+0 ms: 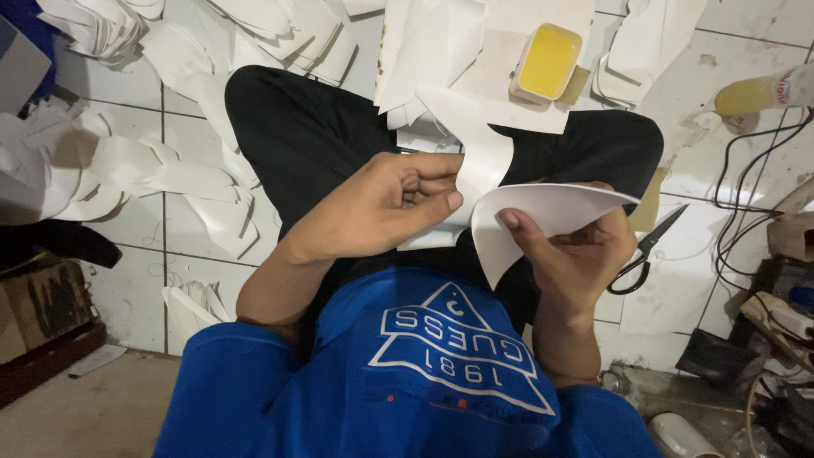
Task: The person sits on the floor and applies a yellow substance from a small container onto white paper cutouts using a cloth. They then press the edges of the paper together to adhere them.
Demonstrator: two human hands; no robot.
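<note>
White floor tiles (127,93) spread under a seated person in black trousers and a blue shirt, littered with stacks of cut white paper pieces (280,30), a shallow tub of yellow glue (549,61) resting on paper ahead, black-handled scissors (646,252) beside the right knee and dark cables (746,195) further right. Over the lap, the left hand (381,208) has its grip pinched shut on the edge of a white paper strip (485,157). Just beside it, the right hand (572,254) holds a curved white sheet (543,212), thumb pressed on its face.
</note>
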